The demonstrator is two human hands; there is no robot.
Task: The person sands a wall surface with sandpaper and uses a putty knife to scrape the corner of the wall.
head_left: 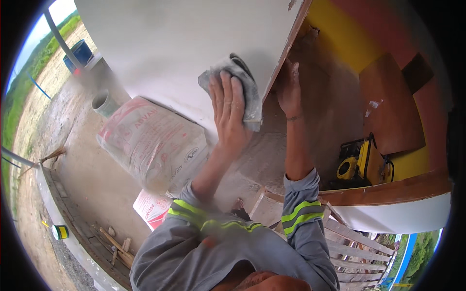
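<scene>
left hand point(229, 116) on pad point(251, 99), sack point(153, 143) below

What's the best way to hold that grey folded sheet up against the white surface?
Probably by spreading the fingers over the broad outer face of the grey folded sheet, coming from the person's side, where the left hand already lies. Its back is toward the white surface, so that side looks awkward to reach, while the outer face is wide enough for several fingers.

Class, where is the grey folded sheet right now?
In the head view, just above centre, the grey folded sheet is under the left hand, near the right edge of the white wall.
</scene>
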